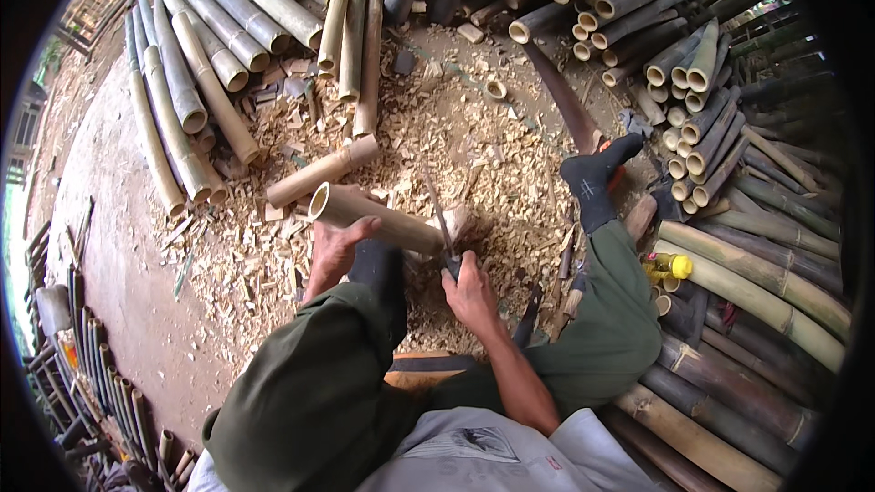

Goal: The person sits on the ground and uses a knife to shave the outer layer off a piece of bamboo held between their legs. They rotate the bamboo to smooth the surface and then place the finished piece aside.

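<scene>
My left hand [335, 253] is wrapped round a short bamboo section [387, 224], thumb on top, near its open, hollow end. The section slants down to the right, and its far end lies by a pale piece of wood [458, 219]. In my right hand [471, 293] is the dark handle of a knife [441, 219]. Its long narrow blade points away from me, across the section's right end. A second cut bamboo piece [324, 170] rests on the chips just beyond. My left foot in a dark sock [376, 278] is below the section.
Wood chips [437, 109] cover the ground. Long bamboo poles [228, 18] lie at the far left; stacked bamboo [629, 18] fills the right side. A yellow-capped bottle [670, 266] stands beside my right leg [592, 310]. A long dark curved strip [561, 91] lies beyond my right foot.
</scene>
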A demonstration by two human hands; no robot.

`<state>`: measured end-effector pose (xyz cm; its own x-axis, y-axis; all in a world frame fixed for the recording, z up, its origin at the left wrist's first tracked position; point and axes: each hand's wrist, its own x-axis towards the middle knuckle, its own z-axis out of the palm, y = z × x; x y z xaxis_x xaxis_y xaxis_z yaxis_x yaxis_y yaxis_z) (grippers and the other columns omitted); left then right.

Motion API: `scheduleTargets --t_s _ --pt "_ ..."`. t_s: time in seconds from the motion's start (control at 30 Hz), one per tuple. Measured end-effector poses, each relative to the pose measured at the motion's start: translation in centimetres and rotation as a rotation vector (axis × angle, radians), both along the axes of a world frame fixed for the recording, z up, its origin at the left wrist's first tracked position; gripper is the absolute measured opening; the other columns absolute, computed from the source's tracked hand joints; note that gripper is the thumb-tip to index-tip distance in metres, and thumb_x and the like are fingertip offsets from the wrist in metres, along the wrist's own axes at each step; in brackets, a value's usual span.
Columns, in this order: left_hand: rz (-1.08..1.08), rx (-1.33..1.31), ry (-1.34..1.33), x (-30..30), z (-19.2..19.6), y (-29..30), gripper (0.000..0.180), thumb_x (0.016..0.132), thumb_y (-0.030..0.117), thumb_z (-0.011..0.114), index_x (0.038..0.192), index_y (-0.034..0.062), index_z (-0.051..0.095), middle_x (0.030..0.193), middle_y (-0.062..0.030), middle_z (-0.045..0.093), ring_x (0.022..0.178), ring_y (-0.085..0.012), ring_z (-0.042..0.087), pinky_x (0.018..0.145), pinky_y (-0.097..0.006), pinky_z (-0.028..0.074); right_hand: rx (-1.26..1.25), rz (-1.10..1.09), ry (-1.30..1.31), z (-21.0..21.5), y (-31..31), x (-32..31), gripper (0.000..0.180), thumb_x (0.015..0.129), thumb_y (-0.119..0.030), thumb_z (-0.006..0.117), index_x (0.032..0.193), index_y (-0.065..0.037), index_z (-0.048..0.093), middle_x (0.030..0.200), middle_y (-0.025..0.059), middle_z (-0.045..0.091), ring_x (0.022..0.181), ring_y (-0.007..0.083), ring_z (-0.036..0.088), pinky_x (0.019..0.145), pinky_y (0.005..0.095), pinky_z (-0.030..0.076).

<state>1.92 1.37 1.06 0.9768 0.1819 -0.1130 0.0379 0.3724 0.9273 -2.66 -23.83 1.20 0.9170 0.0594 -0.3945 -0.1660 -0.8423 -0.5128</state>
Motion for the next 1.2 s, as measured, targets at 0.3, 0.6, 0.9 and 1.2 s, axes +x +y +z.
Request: scheduleTargets --t_s 0.3,0.6,0.9,1.2 --pt "0.048 -0.059 0.051 -0.4 0.6 -0.6 0.053 0.073 0.015 0.09 0.115 0.001 0.061 0.108 -0.0117 0.07 0.1 -0.0237 0.067 0.092 -0.04 0.055 0.072 -0.069 -0.053 -1.0 -0.6 -1.0 0.035 0.1 -0.026 0.067 0.115 0.001 0.049 0.091 0.0256 0.072 0.083 0.0478 0.071 0.068 0.0525 0.056" --pt "-0.218 0.03 0.093 -1.0 -0.1 2.5 0.067 0.07 0.014 0.089 0.127 0.0056 0.055 0.113 -0.009 0.061 0.108 -0.0213 0.06 0.095 -0.038 0.051 0.427 -0.081 -0.382 3.5 0.2 -1.3 0.035 0.101 -0.026 0.067 0.113 0.0 0.047 0.08 0.0247 0.069 0.074 0.0455 0.071 0.061 0.0511 0.054" --pt "0.413 -0.329 0.197 -1.4 -0.8 -0.9 0.051 0.08 0.0 0.085 0.122 0.0011 0.056 0.11 -0.0129 0.07 0.106 -0.0252 0.069 0.098 -0.042 0.056 0.268 -0.058 -0.156 7.6 1.0 0.2 0.035 0.102 -0.025 0.066 0.117 0.001 0.047 0.083 0.0266 0.067 0.079 0.0454 0.07 0.066 0.0531 0.05" --pt "0.323 -0.169 0.149 -0.8 0.8 -2.7 0.056 0.072 0.0 0.091 0.118 0.0008 0.06 0.105 -0.0137 0.072 0.098 -0.0252 0.071 0.094 -0.043 0.057 -0.021 0.037 0.02 2.6 0.7 -0.1 0.032 0.106 -0.031 0.056 0.111 -0.002 0.042 0.083 0.0294 0.069 0.076 0.0478 0.071 0.063 0.0558 0.055"
